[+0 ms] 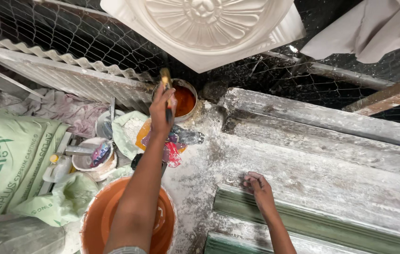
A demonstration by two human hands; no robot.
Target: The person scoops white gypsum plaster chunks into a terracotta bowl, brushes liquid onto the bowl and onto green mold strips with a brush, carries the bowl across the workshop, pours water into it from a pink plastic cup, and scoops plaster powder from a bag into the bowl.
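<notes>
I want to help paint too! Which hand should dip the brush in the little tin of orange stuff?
Probably the left hand. It holds the brush right over the tin. The right hand rests far off on the green moulding, empty.

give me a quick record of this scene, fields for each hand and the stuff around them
left hand: holds a brush over the tin
tin: orange liquid inside, at the bench's back edge
right hand: fingertips rest on the dusty bench beside the green moulding
orange bucket: below the left arm
bag: green, far left
medallion: white, above the tin
mesh: wire, behind everything
</notes>
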